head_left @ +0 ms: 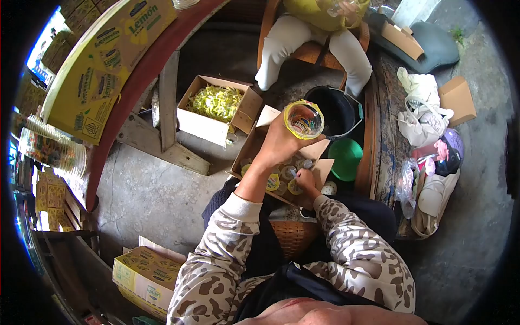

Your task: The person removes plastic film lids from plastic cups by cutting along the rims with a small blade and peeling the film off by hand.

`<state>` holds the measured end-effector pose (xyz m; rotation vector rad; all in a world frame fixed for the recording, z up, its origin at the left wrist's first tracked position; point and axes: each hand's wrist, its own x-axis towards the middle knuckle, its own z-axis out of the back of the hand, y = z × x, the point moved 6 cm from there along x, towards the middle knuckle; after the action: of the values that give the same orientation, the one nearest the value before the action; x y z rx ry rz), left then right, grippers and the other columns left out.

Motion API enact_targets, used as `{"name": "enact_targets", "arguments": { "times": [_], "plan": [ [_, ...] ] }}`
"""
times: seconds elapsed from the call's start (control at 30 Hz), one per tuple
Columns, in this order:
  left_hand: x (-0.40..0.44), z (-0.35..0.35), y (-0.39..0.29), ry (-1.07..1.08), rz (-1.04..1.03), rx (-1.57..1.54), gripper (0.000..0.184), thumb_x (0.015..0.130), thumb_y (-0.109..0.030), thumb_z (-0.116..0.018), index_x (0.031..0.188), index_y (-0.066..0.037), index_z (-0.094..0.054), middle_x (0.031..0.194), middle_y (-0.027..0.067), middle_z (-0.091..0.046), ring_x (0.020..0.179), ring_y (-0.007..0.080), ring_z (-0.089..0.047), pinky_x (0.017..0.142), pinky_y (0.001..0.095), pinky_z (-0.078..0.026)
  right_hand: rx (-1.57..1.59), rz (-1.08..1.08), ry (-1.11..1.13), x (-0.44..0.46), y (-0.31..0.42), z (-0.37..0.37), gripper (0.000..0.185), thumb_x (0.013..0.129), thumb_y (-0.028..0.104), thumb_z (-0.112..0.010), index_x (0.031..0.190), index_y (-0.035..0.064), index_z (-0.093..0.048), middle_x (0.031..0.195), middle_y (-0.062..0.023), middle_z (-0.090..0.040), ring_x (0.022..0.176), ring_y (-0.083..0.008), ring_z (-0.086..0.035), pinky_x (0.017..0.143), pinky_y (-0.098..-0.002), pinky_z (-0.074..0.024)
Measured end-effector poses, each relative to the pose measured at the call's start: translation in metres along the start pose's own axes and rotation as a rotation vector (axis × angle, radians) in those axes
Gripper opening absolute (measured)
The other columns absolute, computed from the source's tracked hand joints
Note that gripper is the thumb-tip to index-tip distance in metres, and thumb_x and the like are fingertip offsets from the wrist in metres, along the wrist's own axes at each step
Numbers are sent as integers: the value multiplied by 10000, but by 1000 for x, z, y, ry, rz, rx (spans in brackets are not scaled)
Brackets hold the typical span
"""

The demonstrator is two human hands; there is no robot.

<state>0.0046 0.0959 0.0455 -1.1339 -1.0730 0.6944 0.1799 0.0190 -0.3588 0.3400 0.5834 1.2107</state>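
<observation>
My left hand point(283, 142) is wrapped round a clear plastic cup point(304, 120) with a yellow rim, raised above an open cardboard box. Thin coloured shapes show inside the cup, too small to make out. My right hand point(307, 183) is lower, inside the cardboard box point(324, 169), its fingers closed among several clear cups. What it grips is hidden. Some cups in the box, such as a yellow-marked cup point(273, 182), lie beside my left wrist.
A box of yellow strips point(215, 104) stands ahead on the left. Near the box are a black bucket point(331, 108) and a green basin point(345, 159). Another person point(317, 40) sits opposite. Bags point(425, 122) lie right; a yellow lemon carton point(146, 276) sits lower left.
</observation>
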Motion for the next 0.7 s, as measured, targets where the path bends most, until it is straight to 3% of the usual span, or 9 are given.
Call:
{"name": "enact_targets", "arguments": {
  "times": [0.03,0.1,0.23,0.3,0.37,0.5,0.53,0.63,0.7],
  "plan": [
    [1,0,2,-6,-9,4,535,690,-169,-923,1099,-36,-605,1150,72,-652,1028,161,-633,922,305,-517,66,-112,21,1,-3,1,183,749,179,-776,846,62,-675,872,-188,-681,877,-377,-660,751,-470,-516],
    [4,0,7,3,12,44,553,681,-180,-926,1110,-34,-609,1122,70,-660,1009,162,-640,899,309,-523,103,-39,-5,8,11,11,185,789,198,-746,898,72,-665,890,-183,-702,867,-390,-681,744,-483,-525],
    [8,2,23,-109,-9,64,581,660,-201,-933,1112,-18,-618,1044,75,-677,949,170,-658,867,304,-531,343,179,6,47,69,68,176,829,148,-731,944,41,-654,886,-131,-719,840,-263,-709,731,-401,-529],
    [7,4,28,-150,28,46,594,666,-202,-927,1126,-10,-604,1037,85,-671,940,176,-660,849,308,-535,356,191,46,41,134,143,175,851,117,-702,988,18,-658,881,-120,-717,813,-205,-693,719,-372,-520],
    [5,6,33,-181,40,90,643,678,-193,-922,1167,1,-554,1029,85,-653,933,171,-650,838,306,-532,379,379,-25,37,174,208,208,867,129,-690,1023,-2,-652,885,-130,-710,803,-210,-681,725,-356,-513],
    [2,11,31,-233,-23,19,527,713,-146,-887,1132,16,-610,947,53,-677,879,126,-635,807,278,-505,388,408,-112,2,191,279,233,886,149,-686,1046,-15,-644,885,-137,-702,809,-187,-665,738,-335,-505],
    [4,13,38,-208,1,64,598,707,-172,-900,1159,14,-556,976,68,-656,897,150,-637,823,295,-512,430,370,-124,-14,191,289,232,888,145,-684,1044,-22,-644,884,-140,-700,813,-183,-661,745,-331,-503],
    [6,16,39,-186,8,112,641,707,-213,-909,1168,4,-521,1006,87,-647,926,184,-645,843,323,-520,542,263,-168,-45,167,286,234,890,127,-677,1045,-46,-647,868,-133,-697,827,-162,-647,767,-312,-497],
    [3,17,36,-165,33,152,609,719,-223,-900,1161,-5,-542,1007,88,-660,942,184,-651,843,322,-520,601,163,-76,-60,158,279,266,901,95,-670,1123,-44,-626,975,-76,-683,888,-122,-604,796,-281,-482]
  ]
}}
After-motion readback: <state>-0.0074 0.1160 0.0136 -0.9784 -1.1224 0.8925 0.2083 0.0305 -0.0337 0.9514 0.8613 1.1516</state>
